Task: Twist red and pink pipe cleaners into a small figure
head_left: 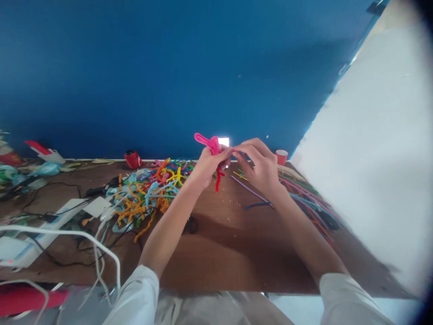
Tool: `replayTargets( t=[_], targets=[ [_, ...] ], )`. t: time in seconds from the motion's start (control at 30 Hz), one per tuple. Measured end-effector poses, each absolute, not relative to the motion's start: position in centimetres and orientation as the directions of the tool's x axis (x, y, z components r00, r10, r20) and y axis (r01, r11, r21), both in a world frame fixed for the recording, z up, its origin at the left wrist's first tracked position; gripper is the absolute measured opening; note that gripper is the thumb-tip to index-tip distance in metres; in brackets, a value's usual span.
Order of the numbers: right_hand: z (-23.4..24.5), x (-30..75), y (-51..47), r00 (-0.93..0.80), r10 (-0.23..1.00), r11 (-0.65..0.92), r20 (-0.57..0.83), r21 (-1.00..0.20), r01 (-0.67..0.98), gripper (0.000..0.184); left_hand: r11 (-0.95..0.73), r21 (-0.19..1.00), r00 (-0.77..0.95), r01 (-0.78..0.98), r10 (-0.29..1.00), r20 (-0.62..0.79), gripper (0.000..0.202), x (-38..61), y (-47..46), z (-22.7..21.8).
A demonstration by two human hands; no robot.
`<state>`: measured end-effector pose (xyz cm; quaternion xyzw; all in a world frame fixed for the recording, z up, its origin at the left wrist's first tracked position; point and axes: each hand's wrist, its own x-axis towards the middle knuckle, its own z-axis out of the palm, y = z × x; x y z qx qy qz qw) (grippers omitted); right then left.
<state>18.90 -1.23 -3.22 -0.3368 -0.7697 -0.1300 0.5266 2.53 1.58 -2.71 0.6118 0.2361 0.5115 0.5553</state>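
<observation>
My left hand is closed around a pink pipe-cleaner piece, held up above the brown table. A looped pink end sticks out to the upper left of the fist, and a red strand hangs below it. My right hand meets the left one, its fingertips pinched on the same pink piece. Both forearms reach out from white sleeves at the bottom of the view.
A tangled heap of coloured pipe cleaners lies left of the hands. Straight pipe cleaners lie along the right side. White cables, a power strip, a red object and a red cup stand near the blue wall.
</observation>
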Motion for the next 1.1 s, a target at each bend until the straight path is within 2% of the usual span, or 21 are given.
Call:
replayTargets(
  t=[0.1,0.2,0.37,0.47,0.57,0.67,0.73,0.8,0.87,0.93,0.97,1.03,1.1],
  targets=[
    [-3.3,19.3,-0.9,-0.257,0.365,0.755,0.895,-0.122,0.645,0.011,-0.2,0.938,0.437,-0.283,0.844,0.312,0.027,2.4,1.7,-2.7],
    [-3.3,19.4,-0.7,-0.229,0.378,0.747,0.897,-0.149,0.648,0.009,-0.226,0.943,0.436,-0.245,0.843,0.316,0.026,2.3,1.4,-2.4],
    [-3.6,19.1,-0.4,-0.168,0.434,0.722,0.885,-0.23,0.652,0.024,-0.421,0.905,0.351,-0.065,0.839,0.416,0.026,2.6,0.9,-2.3],
    [-3.7,18.8,-0.4,-0.09,0.533,0.717,0.841,-0.393,0.575,0.034,-0.604,0.791,0.334,0.099,0.768,0.546,0.025,2.6,0.7,-2.4],
    [-3.6,18.3,-0.7,-0.026,0.715,0.664,0.698,-0.667,0.338,0.041,-0.759,0.585,0.338,0.285,0.651,0.68,0.023,2.2,0.6,-2.4],
    [-3.1,18.1,-1.0,-0.119,0.902,0.415,0.416,-0.909,-0.029,0.04,-0.839,0.368,0.411,0.4,0.523,0.747,0.019,1.6,0.4,-2.4],
    [-2.8,18.3,-1.1,-0.301,0.922,0.193,0.242,-0.964,-0.183,0.039,-0.859,0.279,0.464,0.429,0.474,0.748,0.019,1.4,0.1,-2.2],
    [-2.5,18.5,-1.2,-0.436,0.883,0.077,0.171,-0.971,-0.225,0.038,-0.868,0.248,0.48,0.43,0.452,0.752,0.018,1.3,-0.1,-2.1],
    [-2.4,18.6,-1.3,-0.419,0.885,0.121,0.205,-0.969,-0.217,0.036,-0.862,0.298,0.437,0.41,0.473,0.765,0.016,1.4,-0.3,-1.9],
    [-2.5,18.7,-1.2,-0.284,0.906,0.291,0.313,-0.95,-0.117,0.036,-0.818,0.459,0.369,0.347,0.57,0.734,0.017,1.7,-0.2,-1.8],
    [-2.6,18.7,-1.1,-0.195,0.895,0.408,0.402,-0.913,-0.011,0.035,-0.772,0.568,0.349,0.287,0.636,0.688,0.019,1.8,-0.1,-1.8],
    [-2.9,18.8,-1.0,-0.06,0.777,0.611,0.626,-0.73,0.306,0.032,-0.631,0.766,0.368,0.128,0.747,0.554,0.02,2.0,0.2,-1.8],
    [-3.2,18.9,-1.0,-0.098,0.575,0.685,0.812,-0.412,0.602,0.025,-0.488,0.872,0.409,-0.014,0.793,0.451,0.022,2.0,0.6,-1.8]
  ],
)
